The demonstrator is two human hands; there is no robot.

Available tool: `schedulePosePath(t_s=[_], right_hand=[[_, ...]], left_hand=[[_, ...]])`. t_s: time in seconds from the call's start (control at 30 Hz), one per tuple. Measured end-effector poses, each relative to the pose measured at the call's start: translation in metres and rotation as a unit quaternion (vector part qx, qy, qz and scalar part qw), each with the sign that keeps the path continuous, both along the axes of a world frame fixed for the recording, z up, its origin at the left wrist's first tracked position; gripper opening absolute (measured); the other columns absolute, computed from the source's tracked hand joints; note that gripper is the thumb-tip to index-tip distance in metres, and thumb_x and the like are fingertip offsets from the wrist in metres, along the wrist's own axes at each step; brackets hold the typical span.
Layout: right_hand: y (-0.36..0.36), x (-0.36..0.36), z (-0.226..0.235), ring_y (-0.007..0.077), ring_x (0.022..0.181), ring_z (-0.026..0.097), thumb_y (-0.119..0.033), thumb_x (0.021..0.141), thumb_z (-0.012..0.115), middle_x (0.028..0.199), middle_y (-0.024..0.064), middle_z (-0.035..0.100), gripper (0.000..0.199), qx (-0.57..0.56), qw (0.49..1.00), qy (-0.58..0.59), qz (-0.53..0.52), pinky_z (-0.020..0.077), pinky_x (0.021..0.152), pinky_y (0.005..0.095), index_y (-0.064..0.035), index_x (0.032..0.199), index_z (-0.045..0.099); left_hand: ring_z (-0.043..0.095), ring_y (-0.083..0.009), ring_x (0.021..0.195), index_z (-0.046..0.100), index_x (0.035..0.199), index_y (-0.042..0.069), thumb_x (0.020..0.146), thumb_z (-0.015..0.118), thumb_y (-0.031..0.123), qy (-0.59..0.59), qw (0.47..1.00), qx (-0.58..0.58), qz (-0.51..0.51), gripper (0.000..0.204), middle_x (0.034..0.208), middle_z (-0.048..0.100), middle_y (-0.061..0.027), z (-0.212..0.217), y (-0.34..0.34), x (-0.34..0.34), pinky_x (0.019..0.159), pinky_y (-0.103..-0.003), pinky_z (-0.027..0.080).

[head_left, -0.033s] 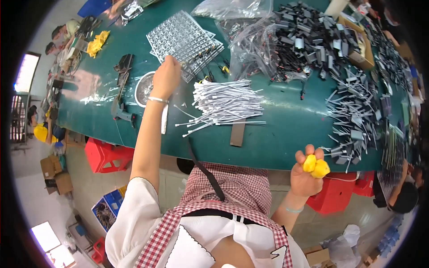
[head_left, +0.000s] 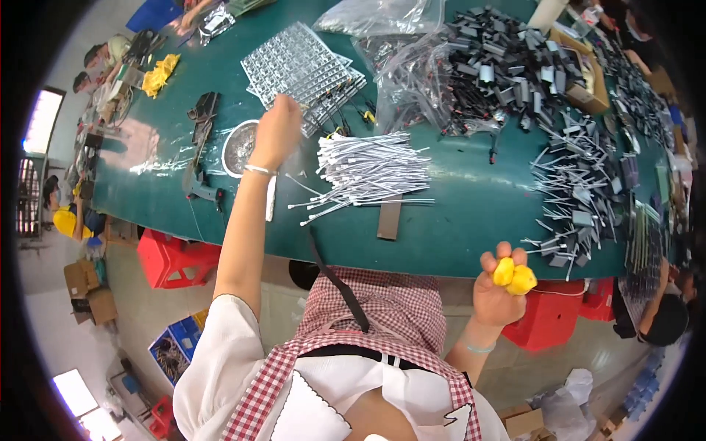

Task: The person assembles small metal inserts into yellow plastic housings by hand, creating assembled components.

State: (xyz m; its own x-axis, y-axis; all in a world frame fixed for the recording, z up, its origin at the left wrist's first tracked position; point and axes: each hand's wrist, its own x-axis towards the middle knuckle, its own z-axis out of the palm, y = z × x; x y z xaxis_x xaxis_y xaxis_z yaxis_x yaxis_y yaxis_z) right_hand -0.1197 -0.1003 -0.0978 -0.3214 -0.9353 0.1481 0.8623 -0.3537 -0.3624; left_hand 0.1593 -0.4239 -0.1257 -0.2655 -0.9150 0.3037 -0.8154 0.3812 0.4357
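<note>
My left hand is closed over the near left corner of a stack of grey slotted panels, its fingers curled out of sight. Beside that wrist stands a round white-rimmed bowl with small clear or silvery bits in it. A pile of white cable ties lies just to the right. Off the table's front edge, my right hand is raised with two fingers curled upward. Yellow covers, which look like finger cots, sit pressed together at its thumb and index finger. Anything pinched between them is hidden.
A teal-handled tool lies left of the bowl. Clear plastic bags and a heap of grey-black parts spread across the back right. More parts with white ties lie to the right. Red stools stand below the table edge.
My left hand has shifted slightly to the right beside the panels. My right hand keeps almost the same pose, with the whole picture drifting a little.
</note>
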Motion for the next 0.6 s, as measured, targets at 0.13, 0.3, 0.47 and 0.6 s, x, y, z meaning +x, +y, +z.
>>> schedulePosePath(t_s=[0.13,0.3,0.47,0.6], right_hand=[[0.026,0.020,0.005,0.0334,0.102,0.050,-0.014,0.074,0.071,0.114,0.0183,0.042,0.047,0.013,1.000,0.013,0.005,0.0546,0.078,0.0311,0.0027,0.109,0.044],[0.033,0.030,0.018,0.0293,0.104,0.045,-0.013,0.077,0.070,0.116,0.0139,0.039,0.047,-0.030,0.996,0.060,0.052,0.0522,0.084,0.0313,0.0001,0.111,0.041],[0.044,0.034,0.009,0.0360,0.103,0.052,-0.012,0.072,0.071,0.112,0.0195,0.044,0.047,-0.029,0.999,0.020,0.004,0.0558,0.079,0.0357,0.0040,0.108,0.045],[0.053,0.029,0.003,0.0356,0.103,0.052,-0.013,0.073,0.071,0.113,0.0195,0.044,0.047,-0.029,0.999,0.019,-0.015,0.0554,0.080,0.0356,0.0039,0.109,0.045]], left_hand=[[0.065,-0.0254,0.070,0.059,0.094,-0.001,0.078,0.065,0.013,0.144,0.973,0.140,-0.118,0.022,0.079,0.066,-0.0154,0.008,0.024,-0.032,0.064,-0.034,0.049],[0.065,-0.0292,0.069,0.066,0.073,-0.001,0.070,0.070,0.014,0.001,0.971,0.219,-0.094,0.016,0.076,0.065,-0.0193,0.004,0.008,-0.043,0.065,-0.036,0.050],[0.063,-0.0356,0.078,0.066,0.073,-0.001,0.066,0.058,0.010,-0.131,0.963,0.211,-0.100,0.015,0.078,0.063,-0.0228,0.006,-0.005,-0.051,0.072,-0.039,0.049],[0.063,-0.0344,0.075,0.066,0.078,0.000,0.072,0.061,0.017,-0.038,0.982,0.159,-0.096,0.018,0.075,0.063,-0.0211,0.024,0.002,-0.063,0.069,-0.039,0.049]])
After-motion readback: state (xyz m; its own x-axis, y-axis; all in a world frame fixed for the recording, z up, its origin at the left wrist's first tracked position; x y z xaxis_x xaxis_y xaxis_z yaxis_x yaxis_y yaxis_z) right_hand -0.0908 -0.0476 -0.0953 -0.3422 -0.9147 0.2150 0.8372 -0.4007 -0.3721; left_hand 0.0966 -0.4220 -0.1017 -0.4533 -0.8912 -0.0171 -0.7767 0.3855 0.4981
